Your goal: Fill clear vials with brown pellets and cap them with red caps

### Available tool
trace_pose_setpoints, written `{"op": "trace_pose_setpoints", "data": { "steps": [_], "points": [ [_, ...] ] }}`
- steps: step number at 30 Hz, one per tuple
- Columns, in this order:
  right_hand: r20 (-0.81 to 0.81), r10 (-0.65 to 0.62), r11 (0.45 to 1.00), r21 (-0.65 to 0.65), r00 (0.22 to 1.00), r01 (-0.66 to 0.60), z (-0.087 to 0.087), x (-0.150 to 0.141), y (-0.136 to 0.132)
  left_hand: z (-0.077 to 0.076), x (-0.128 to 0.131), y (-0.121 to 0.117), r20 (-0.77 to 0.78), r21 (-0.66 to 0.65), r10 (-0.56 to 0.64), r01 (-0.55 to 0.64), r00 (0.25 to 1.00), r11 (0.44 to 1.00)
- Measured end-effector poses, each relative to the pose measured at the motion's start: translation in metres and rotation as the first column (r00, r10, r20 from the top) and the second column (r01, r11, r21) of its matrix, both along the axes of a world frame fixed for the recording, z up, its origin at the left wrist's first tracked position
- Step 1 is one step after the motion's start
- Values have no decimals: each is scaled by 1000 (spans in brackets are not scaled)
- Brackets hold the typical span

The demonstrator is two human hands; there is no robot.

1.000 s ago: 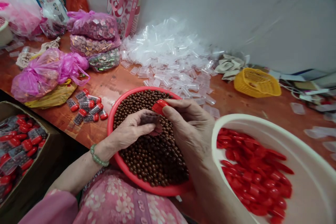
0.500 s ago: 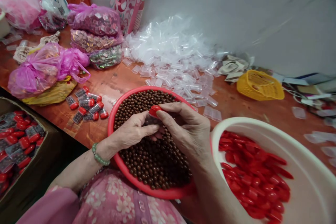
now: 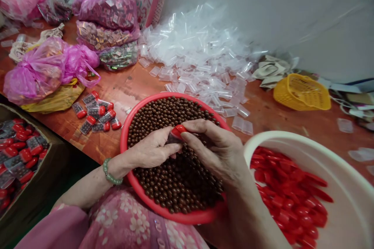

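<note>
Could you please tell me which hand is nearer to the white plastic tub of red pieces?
Right. The right hand, pinching a red plastic cap, is just left of the tub; the left hand is farther left.

The cap [image 3: 179,129] I hold is glossy red plastic and the small container [image 3: 172,139] is clear, smooth plastic; the brown balls [image 3: 169,192] have a polished shine, and their red basin [image 3: 124,136] is smooth plastic with a soft sheen. To me the loose red caps [image 3: 292,198] look just as glossy, their pale basin [image 3: 340,171] smooth plastic, the heaped containers [image 3: 195,42] thin and shiny, the yellow basket [image 3: 304,93] perforated plastic. My floral garment [image 3: 134,218] is matt cloth, my bead bracelet [image 3: 109,175] polished, the knotted purple bag [image 3: 36,72] crinkled film, the box [image 3: 43,177] matt cardboard, and the table [image 3: 122,85] scuffed with a dull sheen.
</note>
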State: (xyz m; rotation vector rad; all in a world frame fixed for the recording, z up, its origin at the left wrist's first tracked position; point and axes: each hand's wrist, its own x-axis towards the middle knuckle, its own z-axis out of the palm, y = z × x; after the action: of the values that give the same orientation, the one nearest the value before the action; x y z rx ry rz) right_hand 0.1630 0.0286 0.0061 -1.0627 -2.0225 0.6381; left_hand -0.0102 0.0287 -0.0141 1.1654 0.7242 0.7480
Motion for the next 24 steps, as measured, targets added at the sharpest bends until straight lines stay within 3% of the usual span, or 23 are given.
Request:
{"op": "trace_pose_setpoints", "data": {
  "steps": [5, 8, 16, 20, 24],
  "points": [
    [357, -27, 971, 231, 934, -60, 2, -6, -8, -3, -4, 2, 111, -100, -7, 18, 994, 995],
    [471, -92, 943, 324, 877, -75, -2, -12, -8, -3, -2, 2, 166, -157, 12, 15, 986, 987],
    [437, -190, 865, 497, 879, -61, -16, -17, -5, -5, 3, 1, 173, -182, 37, -5, 984, 983],
    [412, -202, 837, 544, 889, -62, -21, -16, -6, -5, 2, -1, 130, -167, 2, 20, 991, 986],
    [395, -192, 813, 577, 899, -80, -20, -14, -5, -4, 3, -2, 185, -181, 12, 22, 983, 983]
  ]
}}
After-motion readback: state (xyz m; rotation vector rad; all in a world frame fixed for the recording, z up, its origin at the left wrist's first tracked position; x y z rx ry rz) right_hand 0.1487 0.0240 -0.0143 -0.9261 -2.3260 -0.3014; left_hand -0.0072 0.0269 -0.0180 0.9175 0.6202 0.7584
